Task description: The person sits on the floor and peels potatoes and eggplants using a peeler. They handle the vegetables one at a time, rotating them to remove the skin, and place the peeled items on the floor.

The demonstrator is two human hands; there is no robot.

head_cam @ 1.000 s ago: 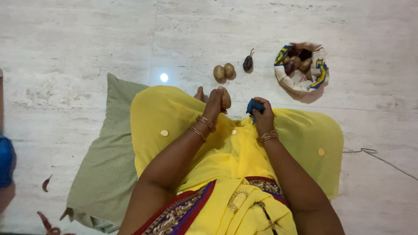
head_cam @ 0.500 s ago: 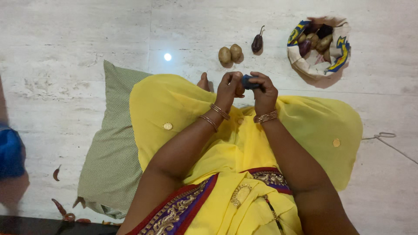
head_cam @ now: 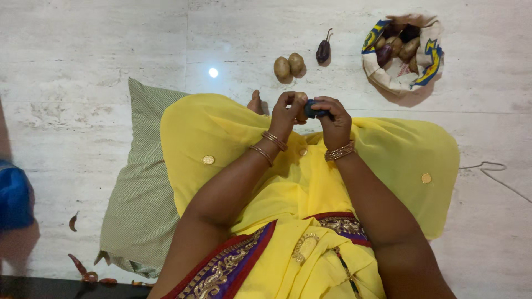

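L hand [head_cam: 285, 113] clamps a potato [head_cam: 300, 99], R hand [head_cam: 334, 119] grips a blue peeler [head_cam: 313, 108] against it, hands together over the lap. Two potatoes [head_cam: 288, 66] lie far, bag [head_cam: 402, 77] far right.

The person sits at the centre and bottom of the frame on a cushion [head_cam: 138, 199], which juts out to the left on the floor [head_cam: 94, 55]. Both hands meet just above centre: the left hand [head_cam: 285, 113] holds a potato [head_cam: 300, 99], and the right hand [head_cam: 334, 119], just to its right, holds a small tool [head_cam: 313, 109] against it. Above the hands, two potatoes [head_cam: 288, 66] lie touching on the floor, with an aubergine [head_cam: 323, 51] just to their right. A cloth bag [head_cam: 402, 52] of vegetables sits in the upper right. A cord [head_cam: 487, 168] lies at the right edge.
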